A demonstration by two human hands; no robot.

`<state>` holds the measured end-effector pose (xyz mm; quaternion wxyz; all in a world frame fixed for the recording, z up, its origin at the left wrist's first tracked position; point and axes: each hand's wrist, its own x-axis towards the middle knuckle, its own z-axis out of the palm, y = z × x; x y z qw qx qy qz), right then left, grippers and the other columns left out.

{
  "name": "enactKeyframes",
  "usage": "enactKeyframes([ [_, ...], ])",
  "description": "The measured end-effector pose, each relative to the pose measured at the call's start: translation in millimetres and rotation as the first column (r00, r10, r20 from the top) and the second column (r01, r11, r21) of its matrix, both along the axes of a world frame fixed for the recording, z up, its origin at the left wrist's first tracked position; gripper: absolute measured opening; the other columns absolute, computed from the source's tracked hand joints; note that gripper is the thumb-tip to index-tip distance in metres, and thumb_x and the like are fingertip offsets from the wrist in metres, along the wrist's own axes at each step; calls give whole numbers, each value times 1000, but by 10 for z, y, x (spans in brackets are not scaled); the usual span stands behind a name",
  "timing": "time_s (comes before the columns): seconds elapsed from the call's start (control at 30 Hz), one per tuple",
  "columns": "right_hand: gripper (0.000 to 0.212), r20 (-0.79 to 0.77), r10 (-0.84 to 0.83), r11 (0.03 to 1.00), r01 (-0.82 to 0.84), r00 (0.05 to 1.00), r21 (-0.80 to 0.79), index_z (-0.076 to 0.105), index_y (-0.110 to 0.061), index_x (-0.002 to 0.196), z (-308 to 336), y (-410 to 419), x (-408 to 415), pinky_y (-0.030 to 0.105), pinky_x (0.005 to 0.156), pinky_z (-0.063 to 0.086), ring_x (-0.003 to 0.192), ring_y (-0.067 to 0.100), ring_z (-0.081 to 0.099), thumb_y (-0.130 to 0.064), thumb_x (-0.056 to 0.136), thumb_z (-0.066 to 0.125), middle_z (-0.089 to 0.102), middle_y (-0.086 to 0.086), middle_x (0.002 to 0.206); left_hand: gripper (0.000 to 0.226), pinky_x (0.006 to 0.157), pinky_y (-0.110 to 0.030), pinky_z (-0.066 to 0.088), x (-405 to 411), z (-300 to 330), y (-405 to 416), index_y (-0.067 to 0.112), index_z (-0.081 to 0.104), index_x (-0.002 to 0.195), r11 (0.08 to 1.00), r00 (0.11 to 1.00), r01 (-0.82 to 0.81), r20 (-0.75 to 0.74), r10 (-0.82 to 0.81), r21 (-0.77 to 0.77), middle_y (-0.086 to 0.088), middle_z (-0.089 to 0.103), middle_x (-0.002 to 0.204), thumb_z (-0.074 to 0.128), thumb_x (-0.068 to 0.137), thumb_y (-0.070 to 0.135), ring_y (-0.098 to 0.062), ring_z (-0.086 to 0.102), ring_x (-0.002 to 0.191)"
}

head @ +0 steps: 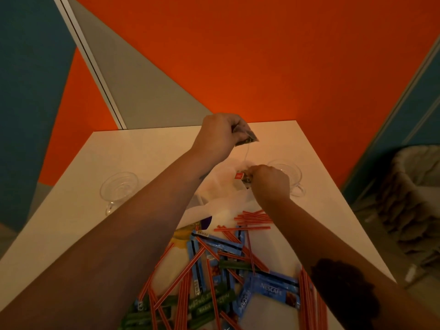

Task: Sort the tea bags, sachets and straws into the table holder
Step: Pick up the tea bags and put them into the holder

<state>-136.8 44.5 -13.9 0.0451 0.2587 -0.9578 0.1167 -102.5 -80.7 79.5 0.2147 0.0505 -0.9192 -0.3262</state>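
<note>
Two glass cups [119, 190] [289, 173], one tea bag [247, 136] in left hand [219, 136].

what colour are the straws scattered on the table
Red-orange with thin white stripes; the straws show best in the head view, near the right hand.

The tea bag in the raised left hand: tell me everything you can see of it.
The tea bag is small, dark and grey-looking, mostly hidden inside the left hand, which pinches it above the far part of the white table. Only one angled corner sticks out. A thin pale string runs down from it to a red tag beside the fingers of the right hand, which is lower and curled around something small. The bag's material and print are too blurred to tell.
</note>
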Motion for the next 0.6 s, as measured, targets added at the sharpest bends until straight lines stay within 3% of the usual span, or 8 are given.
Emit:
enactKeyframes([
  [0.17, 35, 46, -24, 1000, 24, 999, -16, 67, -17, 98, -64, 29, 20, 27, 57, 43, 63, 18, 56, -34, 96, 37, 62, 0, 76, 9, 69, -17, 46, -158, -288, 84, 6, 73, 87, 999, 997, -30, 78, 27, 44, -6, 71, 90, 64, 84, 4, -11, 58, 78],
  [0.23, 38, 40, -4, 999, 6, 999, -46, 68, -18, 97, -109, 63, 63, 26, 58, 43, 64, 19, 56, -37, 95, 35, 67, 2, 81, 10, 75, -25, 54, -192, -448, 92, 4, 72, 86, 999, 991, -33, 135, 27, 43, -10, 72, 90, 63, 83, 1, -15, 63, 79],
  [0.3, 38, 31, 18, 997, -16, 999, -71, 67, -20, 97, -139, 102, 85, 26, 57, 39, 66, 19, 56, -39, 95, 35, 68, 2, 87, 11, 82, -30, 54, -231, -598, 91, 4, 72, 86, 999, 981, -41, 188, 43, -14, -12, 72, 93, 62, 83, 0, -22, 65, 86],
  [0.5, 34, 51, 75, 994, -71, 996, -80, 66, -21, 99, -213, 153, 115, 25, 59, 38, 76, 21, 63, -37, 94, 37, 68, 1, 93, 18, 86, -28, 47, -297, -861, 133, 8, 72, 98, 981, 951, -27, 298, 85, -195, -11, 71, 104, 59, 85, 6, -25, 64, 96],
  [0.6, 31, 126, 101, 989, -86, 987, -118, 63, -25, 114, -142, 235, 104, 29, 63, 45, 81, 24, 64, -32, 96, 40, 69, 5, 97, 24, 87, -32, 51, -306, -916, 173, 14, 73, 102, 948, 934, 20, 344, 96, -318, -9, 71, 105, 58, 85, 8, -25, 64, 94],
])
